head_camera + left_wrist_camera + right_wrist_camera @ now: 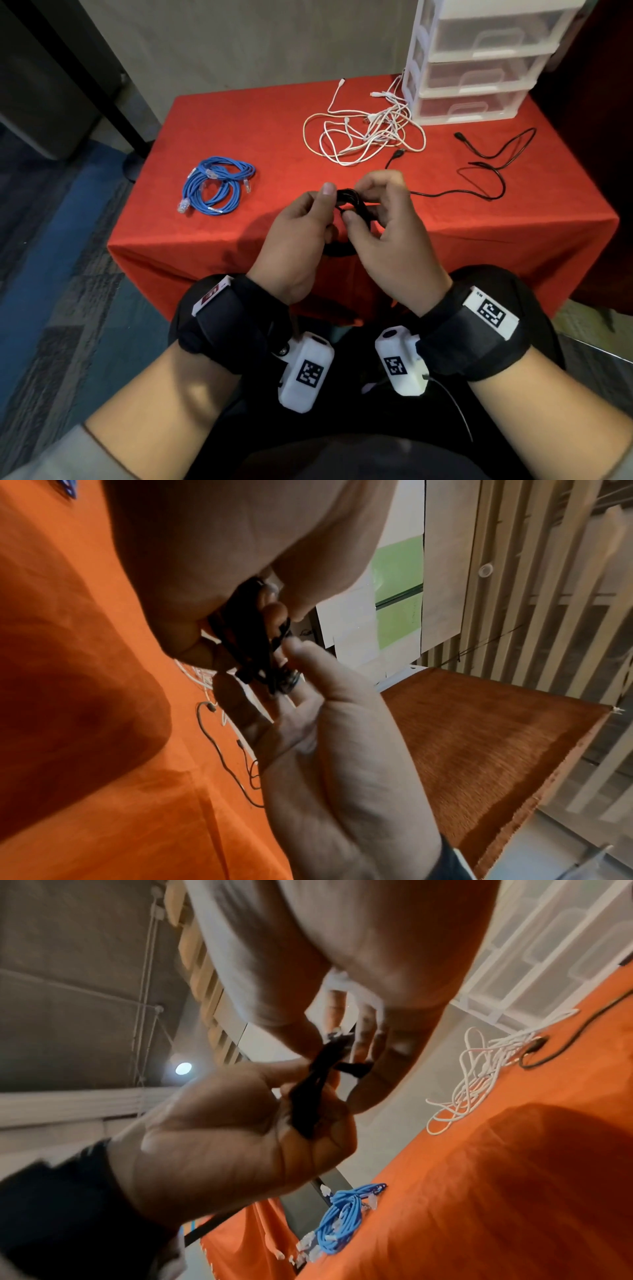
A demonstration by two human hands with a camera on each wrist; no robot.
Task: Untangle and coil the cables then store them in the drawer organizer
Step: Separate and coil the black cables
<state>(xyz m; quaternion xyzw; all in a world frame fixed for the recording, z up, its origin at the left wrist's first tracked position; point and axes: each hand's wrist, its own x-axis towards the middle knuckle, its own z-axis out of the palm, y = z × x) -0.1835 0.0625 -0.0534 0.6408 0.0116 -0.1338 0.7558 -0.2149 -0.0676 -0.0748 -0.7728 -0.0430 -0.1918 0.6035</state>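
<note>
Both hands are raised over the front of the red-clothed table point(239, 130) and hold a small black cable coil point(347, 198) between them. My left hand point(325, 205) grips the bundle with the thumb on top. My right hand point(363, 202) pinches the coil point(250, 647) from the other side. The same cable's loose end point(455, 197) trails right across the cloth. In the right wrist view the black bundle point(308, 1102) lies in the left palm. The clear plastic drawer organizer point(479, 68) stands at the back right, all its drawers pushed in.
A tangle of white cables point(370, 133) lies in front of the organizer. A second thin black cable point(496, 147) loops at the right. A coiled bunch of blue network cables point(215, 185) rests at the left. Carpet floor surrounds the table.
</note>
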